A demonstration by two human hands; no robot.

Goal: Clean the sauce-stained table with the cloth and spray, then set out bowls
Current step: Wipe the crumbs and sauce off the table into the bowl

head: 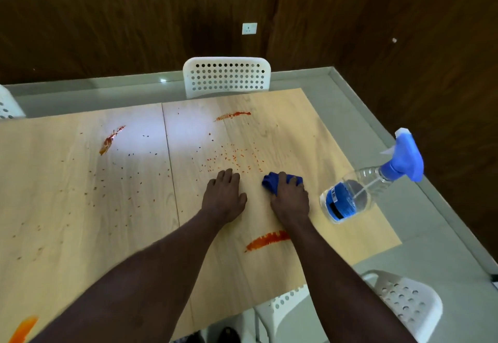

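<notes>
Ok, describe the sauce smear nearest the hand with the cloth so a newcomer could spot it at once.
On the pale wooden table, find the right hand holding the blue cloth. Follow that forearm toward the camera: the smear is the thick orange-red streak meeting it. The other streaks lie at the far side or the near-left corner.

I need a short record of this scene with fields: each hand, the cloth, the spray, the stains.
left hand: flat on the table, holds nothing
right hand: grips the blue cloth on the table
spray bottle: on the table, right of the right hand, untouched
sauce stains: red smears and specks across the table, not yet wiped
</notes>
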